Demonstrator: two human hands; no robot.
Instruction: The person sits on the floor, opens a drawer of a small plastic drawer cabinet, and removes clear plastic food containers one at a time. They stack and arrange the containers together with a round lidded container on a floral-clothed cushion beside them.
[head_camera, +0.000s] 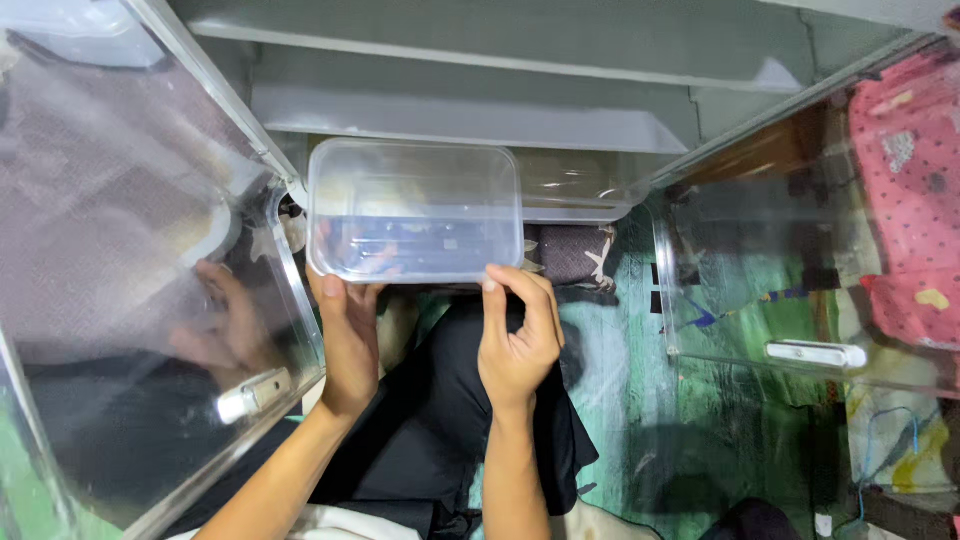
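Observation:
A clear rectangular plastic container (415, 210) is held up in front of an open grey cabinet. My left hand (348, 335) grips its near left corner from below, fingers under the base. My right hand (518, 335) grips its near right edge, thumb on the rim. The container looks empty; things behind show through it. Both forearms reach up from the bottom of the view.
Grey shelves (470, 120) run across the cabinet above the container. A clear cabinet door (150, 300) with a white latch stands open at the left, another (780, 270) at the right. Dark cloth (440, 420) and a green patterned floor lie below. Pink fabric (915, 170) hangs far right.

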